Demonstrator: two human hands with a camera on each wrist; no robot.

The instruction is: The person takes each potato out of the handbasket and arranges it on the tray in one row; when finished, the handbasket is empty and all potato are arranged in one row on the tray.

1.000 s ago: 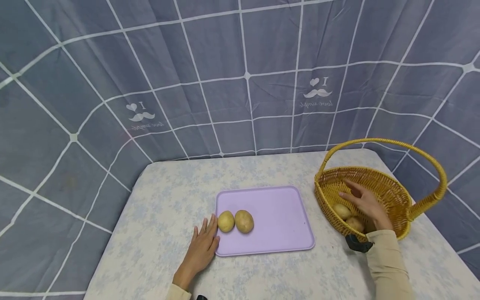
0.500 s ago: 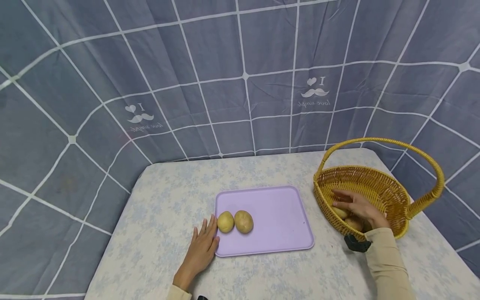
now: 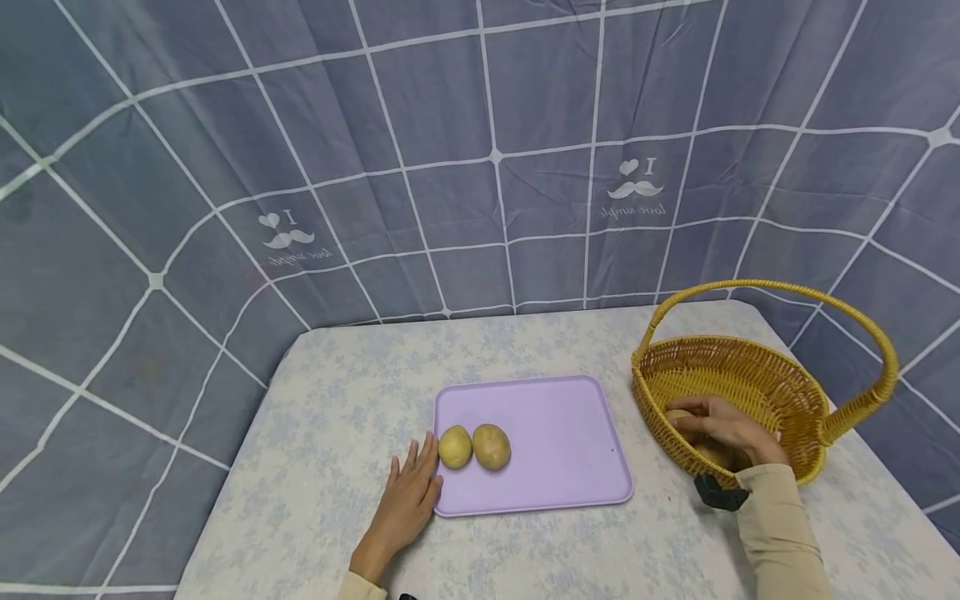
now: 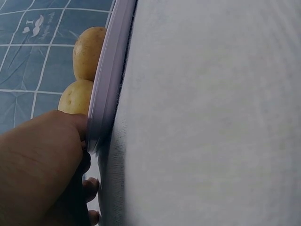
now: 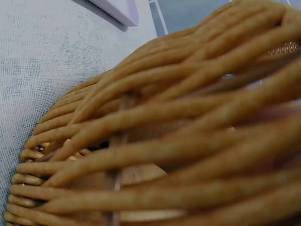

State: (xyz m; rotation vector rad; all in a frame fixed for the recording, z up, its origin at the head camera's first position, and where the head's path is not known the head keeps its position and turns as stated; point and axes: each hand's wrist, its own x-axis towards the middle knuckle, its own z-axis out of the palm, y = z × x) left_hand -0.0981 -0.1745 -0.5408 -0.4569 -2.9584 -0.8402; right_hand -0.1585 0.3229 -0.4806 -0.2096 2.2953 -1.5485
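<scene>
My right hand (image 3: 731,427) reaches down inside the wicker basket (image 3: 757,354), its thumb and fingers curled round a potato (image 3: 677,414) near the left wall. Partly under that hand lies another potato (image 3: 716,452). The left hand (image 3: 405,500) rests with fingers extended against the left edge of a lilac tray (image 3: 558,442). Two potatoes sit side by side on this tray: a smaller yellow potato (image 3: 455,447) beside the fingertips and a larger brownish potato (image 3: 492,447) touching it. In the right wrist view, the basket's weave (image 5: 155,155) hides most of that hand.
The basket's tall arched handle (image 3: 780,286) rises above its rim. A pale floral cloth (image 3: 345,400) covers the table. Behind and around it hangs a blue-grey curtain (image 3: 442,200) with white grid lines.
My right hand has lowered further into the basket, and its spread fingers have closed round a potato there. The left hand has stayed at the tray's edge.
</scene>
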